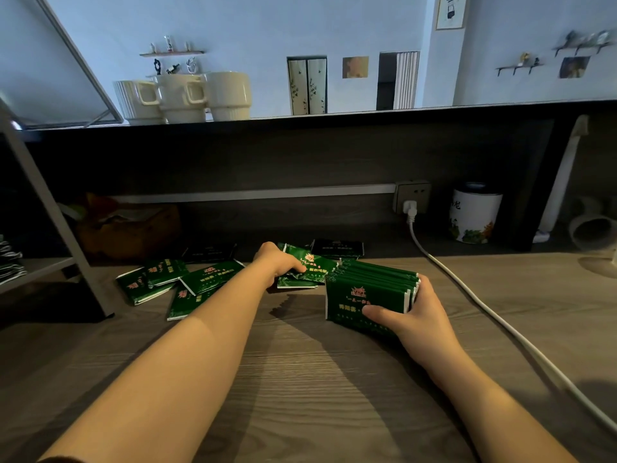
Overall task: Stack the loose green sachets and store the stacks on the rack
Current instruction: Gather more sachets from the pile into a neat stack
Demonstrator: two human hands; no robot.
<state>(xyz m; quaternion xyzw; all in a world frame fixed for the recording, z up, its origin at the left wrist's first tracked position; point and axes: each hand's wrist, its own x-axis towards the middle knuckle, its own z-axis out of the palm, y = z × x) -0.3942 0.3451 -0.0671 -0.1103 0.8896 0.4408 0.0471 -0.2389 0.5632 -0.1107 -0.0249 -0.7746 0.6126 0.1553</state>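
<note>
- Head camera, looking down a wooden desk: the right hand clasps a stack of green sachets standing on edge, thumb pressed across the front face and fingers curled round the far right side.
- Just left of the stack, the left hand reaches forward, fingers bent down onto a crumpled green sachet that lies flat and touches the stack's near corner; whether the hand has pinched it or only presses it cannot be told.
- Further left, well apart from both hands, loose green sachets lie scattered and overlapping on the desk, with two dark packets behind them by the back panel.
- A grey metal rack stands at the left edge, its slanted leg reaching the desk beside the loose sachets.
- Grey-brown wood grain runs across the desk; the sachets are glossy, rectangular, white-edged, printed in red and gold.
- A white cable runs from a wall socket across the right of the desk, past a white printed tin.
- Above, a dark shelf carries three cream ribbed mugs; the pale wall behind holds small shelves and pictures.
</note>
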